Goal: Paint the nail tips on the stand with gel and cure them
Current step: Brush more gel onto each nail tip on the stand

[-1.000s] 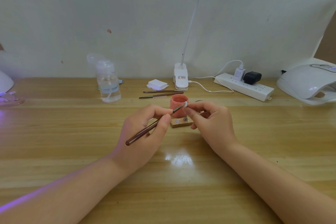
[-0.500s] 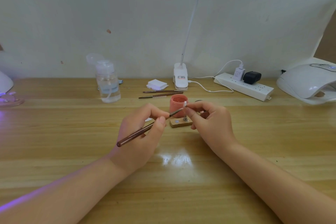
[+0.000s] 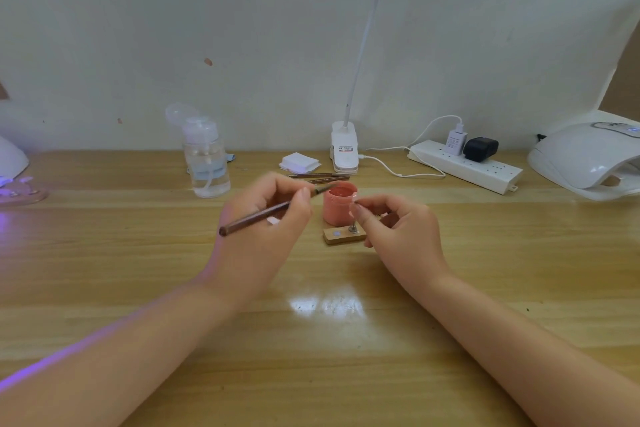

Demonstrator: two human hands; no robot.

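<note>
One round pink gel pot (image 3: 339,203) stands open on the wooden table (image 3: 138,253). One brown-handled brush (image 3: 273,211) is gripped in the left hand (image 3: 266,222), its tip at the pot's rim. Just right of the pot, one small pale nail tip (image 3: 355,199) is pinched by the right hand (image 3: 398,229). One small wooden stand (image 3: 343,236) lies directly before the pot. Two spare brushes (image 3: 322,177) lie behind it.

open pink gel pot (image 3: 338,206) behind stand (image 3: 343,236)

Gel pot (image 3: 340,203) stands directly behind stand (image 3: 344,235); bottle (image 3: 206,163) far left, power strip (image 3: 465,170) right, on table (image 3: 346,340).
</note>
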